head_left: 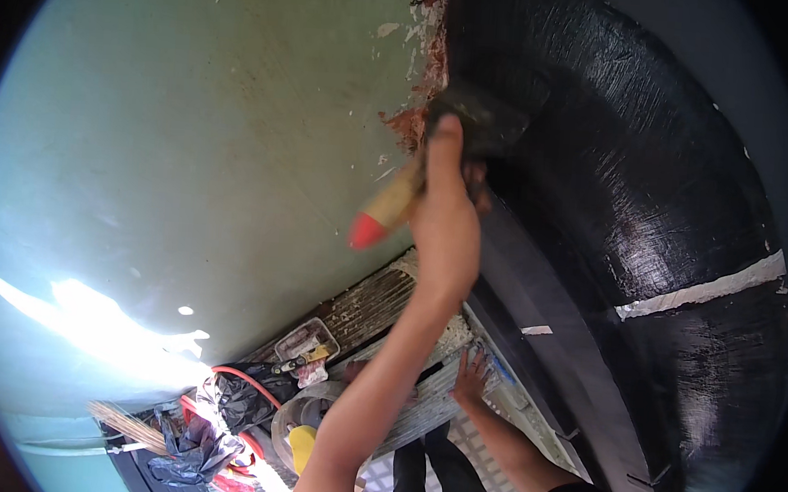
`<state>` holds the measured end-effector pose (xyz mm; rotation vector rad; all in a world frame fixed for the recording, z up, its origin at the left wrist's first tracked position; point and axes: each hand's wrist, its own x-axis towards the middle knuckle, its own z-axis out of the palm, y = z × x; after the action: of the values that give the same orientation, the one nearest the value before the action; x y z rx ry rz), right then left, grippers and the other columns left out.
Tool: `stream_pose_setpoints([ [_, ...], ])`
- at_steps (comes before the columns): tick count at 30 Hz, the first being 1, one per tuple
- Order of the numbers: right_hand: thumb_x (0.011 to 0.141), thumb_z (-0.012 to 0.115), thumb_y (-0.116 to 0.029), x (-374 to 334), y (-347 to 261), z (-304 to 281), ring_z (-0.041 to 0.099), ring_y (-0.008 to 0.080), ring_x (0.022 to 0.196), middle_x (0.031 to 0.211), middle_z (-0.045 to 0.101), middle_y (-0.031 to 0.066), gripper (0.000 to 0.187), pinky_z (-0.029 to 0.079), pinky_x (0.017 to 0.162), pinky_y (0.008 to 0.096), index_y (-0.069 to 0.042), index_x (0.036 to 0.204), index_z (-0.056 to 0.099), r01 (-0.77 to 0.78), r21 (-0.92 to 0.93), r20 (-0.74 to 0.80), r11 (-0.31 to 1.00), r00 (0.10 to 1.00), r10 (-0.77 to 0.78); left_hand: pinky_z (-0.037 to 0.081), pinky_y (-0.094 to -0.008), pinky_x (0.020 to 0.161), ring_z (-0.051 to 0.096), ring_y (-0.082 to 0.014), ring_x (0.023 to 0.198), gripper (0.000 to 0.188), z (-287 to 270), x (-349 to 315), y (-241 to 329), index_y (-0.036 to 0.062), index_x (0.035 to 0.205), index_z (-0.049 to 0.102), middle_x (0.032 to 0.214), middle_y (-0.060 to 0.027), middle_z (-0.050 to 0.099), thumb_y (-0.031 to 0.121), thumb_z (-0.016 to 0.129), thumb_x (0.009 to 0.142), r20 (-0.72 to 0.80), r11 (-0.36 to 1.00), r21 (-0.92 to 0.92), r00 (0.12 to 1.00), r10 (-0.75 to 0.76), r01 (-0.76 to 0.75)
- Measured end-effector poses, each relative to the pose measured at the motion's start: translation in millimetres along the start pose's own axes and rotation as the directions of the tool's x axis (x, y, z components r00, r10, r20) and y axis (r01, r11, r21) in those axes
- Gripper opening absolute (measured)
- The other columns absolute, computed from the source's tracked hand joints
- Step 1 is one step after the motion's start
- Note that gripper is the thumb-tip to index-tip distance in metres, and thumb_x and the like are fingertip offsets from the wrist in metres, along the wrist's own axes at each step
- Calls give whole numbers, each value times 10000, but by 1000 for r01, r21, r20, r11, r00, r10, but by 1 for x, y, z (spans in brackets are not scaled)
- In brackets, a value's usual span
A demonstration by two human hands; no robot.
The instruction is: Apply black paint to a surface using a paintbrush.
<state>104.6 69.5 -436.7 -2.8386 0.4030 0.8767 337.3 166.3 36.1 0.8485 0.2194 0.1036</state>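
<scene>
Up high, my left hand [446,204] is closed around a trowel [392,201] with a tan wooden handle and a red end. Its dark blade is blurred and lies at the corner where the green wall [239,128] meets the black curved panel [616,151]. Chipped paint and reddish bare material [410,125] show along that corner beside the blade. Lower down, my right hand [470,377] rests with spread fingers on a ridged, plaster-spattered plank [439,393], holding nothing.
Left of my left forearm are a plastic tray [309,338] holding a tool, a round bucket [286,420], black plastic bags [196,450], a red hose [255,384] and a bundle of thin sticks [126,424]. A pale strip [703,287] crosses the black panel. Tiled floor [472,440] lies below.
</scene>
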Motion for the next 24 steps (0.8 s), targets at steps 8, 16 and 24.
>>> stream_pose_setpoints([
  [8,592,882,-396,-4,1,-3,16,500,1411,1532,-130,287,1377,217,1082,620,-124,1507,-112,27,11,29,1000,999,-28,259,-230,499,362,-40,564,247,-47,-33,-5,125,799,529,644,54,420,331,615,905,-61,984,166,997,-53,63],
  [16,588,886,-385,-3,-3,-4,23,491,1414,1533,-125,286,1381,214,1089,608,-123,1507,-111,28,-1,31,1000,999,-28,383,-291,543,452,-88,596,397,-26,-32,9,-57,722,568,608,-49,506,298,635,884,-16,783,596,973,232,-177],
  [24,578,896,-355,-3,1,-5,93,471,1413,1542,-97,270,1375,207,1093,621,-151,1507,-97,23,19,2,1000,1000,-24,413,-322,606,468,-135,624,392,-12,-32,25,-98,712,546,600,-101,491,255,611,869,-3,747,644,976,219,-165],
])
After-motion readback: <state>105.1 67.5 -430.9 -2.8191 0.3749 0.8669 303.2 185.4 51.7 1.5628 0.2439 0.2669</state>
